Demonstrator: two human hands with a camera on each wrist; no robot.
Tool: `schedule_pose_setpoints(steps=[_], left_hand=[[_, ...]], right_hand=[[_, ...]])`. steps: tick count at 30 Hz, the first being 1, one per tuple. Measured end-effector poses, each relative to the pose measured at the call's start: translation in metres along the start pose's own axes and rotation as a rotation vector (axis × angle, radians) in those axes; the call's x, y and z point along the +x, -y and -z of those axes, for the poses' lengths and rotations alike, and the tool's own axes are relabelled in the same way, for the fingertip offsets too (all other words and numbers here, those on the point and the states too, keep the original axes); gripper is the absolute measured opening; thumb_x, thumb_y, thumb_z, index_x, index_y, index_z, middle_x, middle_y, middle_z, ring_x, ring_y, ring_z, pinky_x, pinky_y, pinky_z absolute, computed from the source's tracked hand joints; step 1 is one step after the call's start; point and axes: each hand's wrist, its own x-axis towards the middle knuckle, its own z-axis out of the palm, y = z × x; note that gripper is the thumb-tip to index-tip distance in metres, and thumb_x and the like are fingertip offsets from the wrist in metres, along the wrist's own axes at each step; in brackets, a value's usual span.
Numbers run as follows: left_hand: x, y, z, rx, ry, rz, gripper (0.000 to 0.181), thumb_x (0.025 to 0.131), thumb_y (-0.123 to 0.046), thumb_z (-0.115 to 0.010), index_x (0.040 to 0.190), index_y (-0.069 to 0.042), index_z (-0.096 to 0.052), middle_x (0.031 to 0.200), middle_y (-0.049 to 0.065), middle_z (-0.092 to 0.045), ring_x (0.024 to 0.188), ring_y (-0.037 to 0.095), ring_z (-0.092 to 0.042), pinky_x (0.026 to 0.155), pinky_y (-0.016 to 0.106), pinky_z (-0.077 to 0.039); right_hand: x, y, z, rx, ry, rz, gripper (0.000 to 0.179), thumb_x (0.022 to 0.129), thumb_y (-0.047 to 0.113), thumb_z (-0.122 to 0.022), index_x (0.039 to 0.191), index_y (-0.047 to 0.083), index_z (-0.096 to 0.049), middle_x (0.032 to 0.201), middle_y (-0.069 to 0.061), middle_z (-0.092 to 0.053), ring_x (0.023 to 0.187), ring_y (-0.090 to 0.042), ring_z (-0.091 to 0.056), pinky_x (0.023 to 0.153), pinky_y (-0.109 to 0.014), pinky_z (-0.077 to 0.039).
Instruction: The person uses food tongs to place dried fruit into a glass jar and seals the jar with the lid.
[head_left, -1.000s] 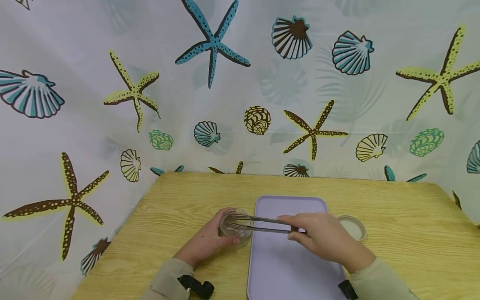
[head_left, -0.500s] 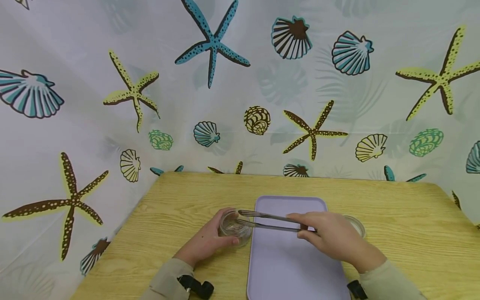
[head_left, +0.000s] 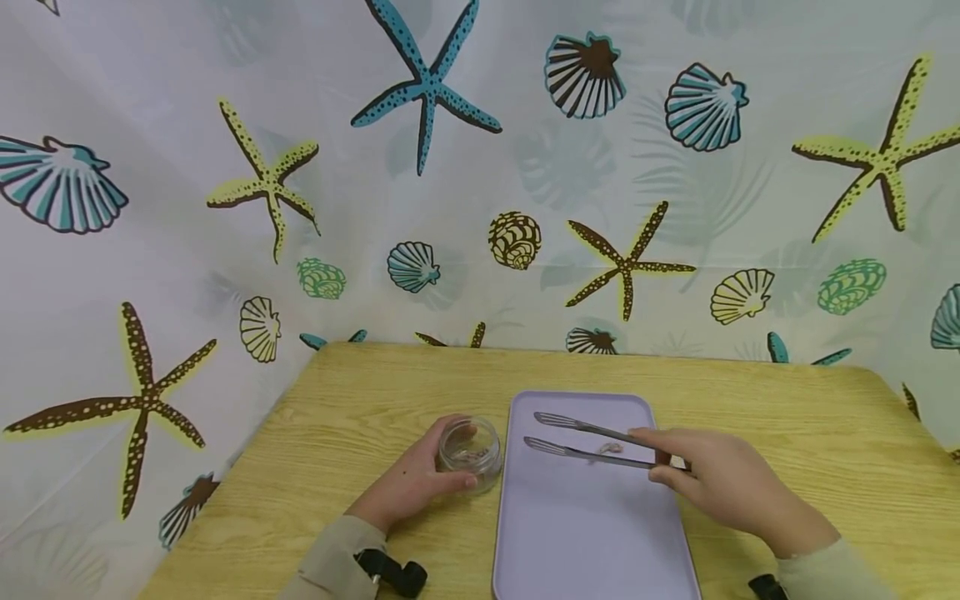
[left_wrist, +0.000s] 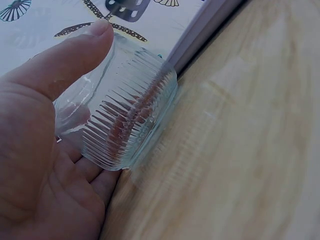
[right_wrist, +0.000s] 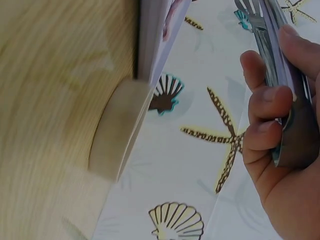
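My left hand (head_left: 420, 475) grips a small clear glass jar (head_left: 487, 462), thumb on the near side. Through its ribbed wall in the left wrist view, reddish-brown pieces (left_wrist: 122, 125) show at the bottom. My right hand (head_left: 712, 475) holds metal tongs (head_left: 600, 432) between thumb and fingers, over the tray. Their slotted tips point left and stand apart with nothing between them. Beneath the tongs a small pale-brown curled piece (head_left: 609, 448) lies on the lilac tray (head_left: 585, 533). In the right wrist view the fingers wrap the tongs' joined end (right_wrist: 297, 140).
The tray lies on a wood-grain table (head_left: 375, 392), just right of the jar. A round lid (right_wrist: 117, 132) rests on the table by the tray's right side, hidden behind my right hand in the head view. A cloth (head_left: 480, 167) printed with shells and starfish hangs behind.
My right hand has drawn the tongs out of the jar and rightward over the tray. The small piece on the tray has come into view. My left hand stays on the jar.
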Motion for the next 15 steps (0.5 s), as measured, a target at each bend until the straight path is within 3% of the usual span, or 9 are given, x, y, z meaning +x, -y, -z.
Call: schedule_pose_setpoints(steps=[7,15], left_hand=[[0.0,0.001,0.0,0.013,0.0,0.003,0.086,0.082,-0.042,-0.085,0.152,-0.03,-0.036,0.149,-0.006,-0.049,0.142,0.019,-0.038,0.117,0.051,-0.024],[0.0,0.001,0.0,0.016,-0.004,0.011,0.084,0.082,-0.043,-0.084,0.15,-0.033,-0.036,0.149,-0.007,-0.049,0.141,0.018,-0.039,0.117,0.052,-0.024]], right_hand=[[-0.019,-0.022,0.005,-0.026,-0.01,-0.049,0.047,0.09,0.027,-0.078,0.136,0.031,-0.065,0.087,0.028,-0.057,0.064,0.005,-0.046,0.06,-0.025,-0.043],[-0.035,-0.042,0.016,0.003,0.039,-0.137,0.049,0.092,0.031,-0.075,0.139,0.031,-0.063,0.088,0.027,-0.058,0.058,0.002,-0.04,0.052,-0.024,-0.037]])
